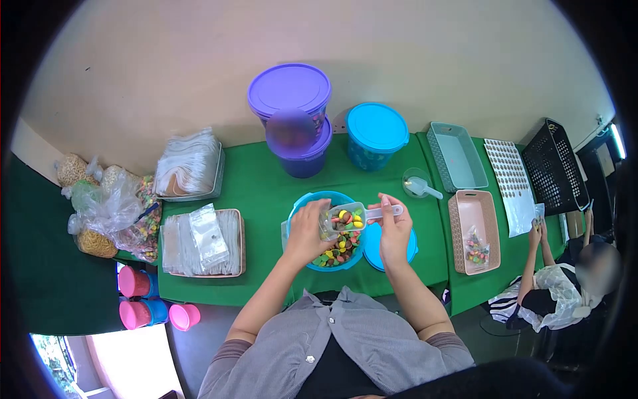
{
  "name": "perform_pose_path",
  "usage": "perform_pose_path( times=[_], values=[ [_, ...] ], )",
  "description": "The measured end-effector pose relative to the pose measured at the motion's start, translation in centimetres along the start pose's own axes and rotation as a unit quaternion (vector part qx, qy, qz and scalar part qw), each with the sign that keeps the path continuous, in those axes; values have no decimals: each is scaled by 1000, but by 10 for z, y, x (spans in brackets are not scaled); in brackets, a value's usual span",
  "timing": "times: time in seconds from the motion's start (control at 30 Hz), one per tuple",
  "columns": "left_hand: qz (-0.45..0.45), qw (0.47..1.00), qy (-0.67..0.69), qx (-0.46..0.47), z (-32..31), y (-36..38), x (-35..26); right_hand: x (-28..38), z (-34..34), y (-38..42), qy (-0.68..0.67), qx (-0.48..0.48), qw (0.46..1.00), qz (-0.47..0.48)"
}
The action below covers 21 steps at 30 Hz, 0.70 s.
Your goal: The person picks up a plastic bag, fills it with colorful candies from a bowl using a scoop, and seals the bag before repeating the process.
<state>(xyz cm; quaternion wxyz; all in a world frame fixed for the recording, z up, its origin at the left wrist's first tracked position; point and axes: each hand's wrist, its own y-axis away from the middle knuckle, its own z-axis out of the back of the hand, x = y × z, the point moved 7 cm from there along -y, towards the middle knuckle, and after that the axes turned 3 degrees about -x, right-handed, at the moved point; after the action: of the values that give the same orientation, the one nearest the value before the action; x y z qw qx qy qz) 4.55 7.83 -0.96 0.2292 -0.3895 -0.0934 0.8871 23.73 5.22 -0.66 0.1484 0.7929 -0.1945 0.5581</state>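
My right hand (393, 229) is closed around the handle of a clear plastic scoop (374, 213), which is filled with red, yellow, green and brown candies (345, 218). My left hand (307, 231) grips what looks like a small clear plastic bag (327, 228) at the scoop's mouth; its exact shape is hard to make out. Both hands are over a blue tub (308, 199) that holds more of the colourful candies (340, 249). A blue lid (402, 247) lies beside the tub, below my right hand.
Baskets of clear bags (209, 234) and bulging candy bags (123, 206) are at left. Purple tubs (289, 86) and a blue-lidded tub (377, 128) stand behind. Rightward are another scoop (425, 187), a peach basket (474, 203), a grey basket (458, 156) and a co-worker (555, 292).
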Motion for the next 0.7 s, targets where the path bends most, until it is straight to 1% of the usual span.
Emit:
perform_pose_path(
  times=[0.07, 0.13, 0.17, 0.23, 0.27, 0.33, 0.37, 0.4, 0.47, 0.5, 0.53, 0.6, 0.63, 0.7],
  values=[
    [0, 1000, 3, 3, 0, -4, -4, -5, -2, -2, 12, 3, 1000, -1],
    [1, 1000, 5, 7, -2, -5, -7, -9, -9, -4, 49, 36, 998, -5],
    [7, 1000, 14, 14, -4, -5, -6, -9, -11, -5, 49, 36, 998, -6],
    [13, 999, 23, 22, -9, -3, -6, -6, -18, -8, 98, 54, 994, 14],
    [22, 999, 33, 15, -11, -2, -6, -4, -21, -9, 99, 53, 994, 14],
    [29, 999, 43, 12, -18, 0, -4, 15, -37, -6, 173, 76, 980, 64],
    [32, 996, 86, -17, -20, 2, -1, 21, -43, -4, 205, 91, 972, 74],
    [36, 990, 129, -47, -17, 2, -3, 25, -47, -1, 205, 90, 972, 73],
    [36, 986, 151, -62, -13, 4, -9, 38, -73, 12, 285, 181, 929, 150],
    [35, 981, 174, -78, -9, 5, -12, 50, -80, 20, 316, 189, 912, 183],
    [36, 981, 173, -81, -8, 6, -12, 54, -83, 22, 315, 191, 911, 183],
    [30, 963, 233, -130, 0, 9, -10, 81, -92, 41, 286, 204, 854, 385],
    [33, 963, 232, -133, 2, 10, -6, 83, -91, 45, 285, 208, 853, 384],
    [25, 964, 205, -167, 12, 13, 4, 93, -74, 46, 188, 159, 893, 375]
  ],
)
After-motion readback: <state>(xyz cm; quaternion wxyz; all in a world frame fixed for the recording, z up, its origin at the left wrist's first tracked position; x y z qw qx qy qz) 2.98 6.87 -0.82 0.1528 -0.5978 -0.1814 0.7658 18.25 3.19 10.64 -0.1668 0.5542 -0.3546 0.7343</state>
